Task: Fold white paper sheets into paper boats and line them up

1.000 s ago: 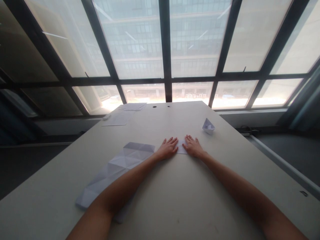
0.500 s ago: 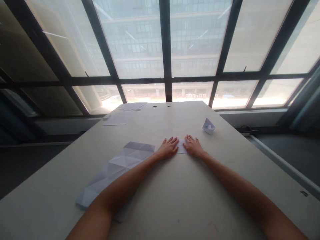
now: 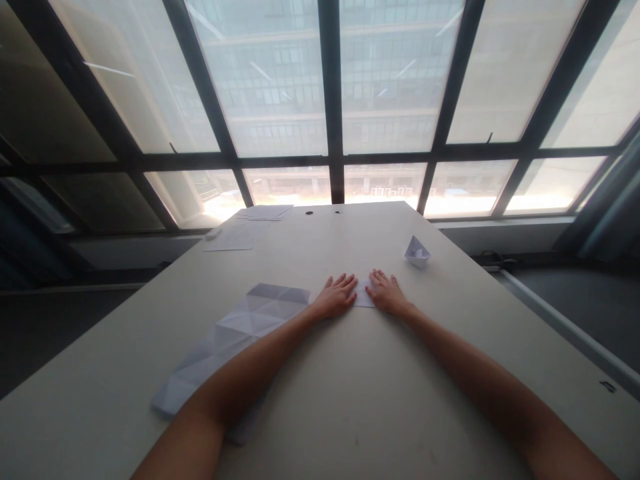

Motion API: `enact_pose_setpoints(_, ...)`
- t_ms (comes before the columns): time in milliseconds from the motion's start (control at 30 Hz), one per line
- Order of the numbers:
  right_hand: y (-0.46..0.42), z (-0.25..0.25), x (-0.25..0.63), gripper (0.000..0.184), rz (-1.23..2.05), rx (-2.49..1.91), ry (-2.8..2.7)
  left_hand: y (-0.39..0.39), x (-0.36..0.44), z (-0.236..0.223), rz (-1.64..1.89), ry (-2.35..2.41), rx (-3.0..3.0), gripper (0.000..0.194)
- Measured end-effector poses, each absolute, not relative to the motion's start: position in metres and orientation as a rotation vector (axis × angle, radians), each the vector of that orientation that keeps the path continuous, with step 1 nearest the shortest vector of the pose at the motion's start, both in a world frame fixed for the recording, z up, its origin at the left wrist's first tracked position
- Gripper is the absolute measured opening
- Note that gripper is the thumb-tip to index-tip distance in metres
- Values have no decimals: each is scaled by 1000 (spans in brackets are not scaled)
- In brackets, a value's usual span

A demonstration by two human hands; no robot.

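A small white piece of paper (image 3: 364,295) lies flat on the table, mostly covered by my hands. My left hand (image 3: 337,295) rests palm down on its left side, fingers stretched out. On the right side of the paper my right hand (image 3: 387,292) lies flat too, with its fingers extended. Beyond my right hand stands a folded paper boat (image 3: 417,253). A large creased sheet of paper (image 3: 250,320) spreads to the left, partly hidden under my left forearm.
Flat white sheets (image 3: 233,237) lie at the far left of the white table (image 3: 320,400), with more paper (image 3: 265,213) behind them. Two small dark holes show near the table's far edge. Tall windows (image 3: 280,80) with dark frames rise beyond it.
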State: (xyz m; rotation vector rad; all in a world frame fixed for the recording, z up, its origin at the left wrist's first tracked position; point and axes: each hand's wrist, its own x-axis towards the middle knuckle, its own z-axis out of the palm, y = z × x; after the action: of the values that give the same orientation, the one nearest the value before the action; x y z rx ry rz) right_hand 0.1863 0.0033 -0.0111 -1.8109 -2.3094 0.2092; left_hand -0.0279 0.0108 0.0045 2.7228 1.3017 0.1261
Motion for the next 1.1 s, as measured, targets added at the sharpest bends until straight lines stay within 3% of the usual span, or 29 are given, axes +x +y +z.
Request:
enact_pose_setpoints(733, 1, -9, 185, 58, 175, -1788, -2289, 11, -27, 4, 152, 1303, 2712, 58)
enact_pose_setpoints(867, -1, -8, 182, 52, 80, -1608, -2371, 10, -27, 4, 160, 1299, 2716, 58)
enact_pose_setpoints(1100, -1, -8, 181, 59, 255, -1420, -2478, 10, -27, 3, 190, 1299, 2710, 59)
